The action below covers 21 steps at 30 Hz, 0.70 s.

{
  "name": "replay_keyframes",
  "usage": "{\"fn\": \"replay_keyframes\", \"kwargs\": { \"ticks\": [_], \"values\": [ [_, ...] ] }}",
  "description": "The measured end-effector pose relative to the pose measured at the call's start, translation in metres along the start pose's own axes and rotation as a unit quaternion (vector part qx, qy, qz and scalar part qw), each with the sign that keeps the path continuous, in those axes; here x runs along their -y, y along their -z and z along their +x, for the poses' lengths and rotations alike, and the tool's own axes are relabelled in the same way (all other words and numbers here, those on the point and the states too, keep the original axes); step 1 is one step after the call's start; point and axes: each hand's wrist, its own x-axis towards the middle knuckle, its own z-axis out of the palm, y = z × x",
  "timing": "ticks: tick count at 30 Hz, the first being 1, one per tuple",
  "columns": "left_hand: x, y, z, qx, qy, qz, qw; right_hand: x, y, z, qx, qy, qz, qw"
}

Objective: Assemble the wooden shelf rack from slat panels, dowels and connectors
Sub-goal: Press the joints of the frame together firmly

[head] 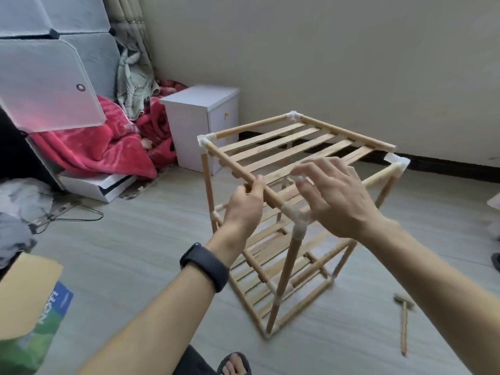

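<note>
The wooden shelf rack stands upright on the floor, with a slat panel on top and more slat shelves lower down. White plastic connectors join its dowels; the near top corner connector sits between my hands. My left hand grips the near top rail dowel just left of that corner. My right hand hovers over the top panel's near right side with its fingers spread and loosely bent, holding nothing. The far right top connector sits apart from the end of the top panel's back rail.
A small wooden mallet lies on the floor to the right of the rack. A white bedside cabinet stands behind the rack by the wall. Red blankets, a plastic wardrobe, a wire hanger and a cardboard box crowd the left.
</note>
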Motion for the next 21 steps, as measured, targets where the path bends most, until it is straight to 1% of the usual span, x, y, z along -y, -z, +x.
{"fn": "replay_keyframes", "kwargs": {
  "ticks": [1, 2, 3, 4, 7, 11, 16, 21],
  "values": [
    [-0.001, -0.002, 0.0, 0.007, -0.006, -0.02, 1.0, 0.002, -0.003, 0.01, 0.071, 0.006, -0.003, 0.997],
    [-0.002, -0.003, 0.001, 0.004, -0.016, -0.044, 0.999, 0.005, -0.005, 0.017, 0.115, 0.012, -0.007, 0.993],
    [-0.003, -0.002, 0.003, -0.006, -0.027, -0.069, 0.997, 0.009, -0.008, 0.023, 0.133, 0.021, -0.007, 0.991],
    [-0.003, 0.0, 0.007, -0.015, -0.039, -0.085, 0.996, 0.014, -0.011, 0.028, 0.133, 0.032, 0.0, 0.991],
    [0.0, 0.011, 0.017, -0.023, -0.06, -0.096, 0.993, 0.031, -0.021, 0.033, 0.091, 0.05, 0.023, 0.994],
    [0.006, 0.008, 0.019, -0.03, -0.079, -0.097, 0.992, 0.034, -0.028, 0.035, 0.035, 0.023, -0.008, 0.999],
    [0.005, 0.001, 0.016, -0.047, -0.069, -0.125, 0.989, 0.033, -0.032, 0.036, 0.002, -0.01, -0.033, 0.999],
    [0.009, 0.003, 0.017, -0.043, -0.076, -0.113, 0.99, 0.036, -0.035, 0.034, -0.014, -0.031, -0.03, 0.999]
  ]
}}
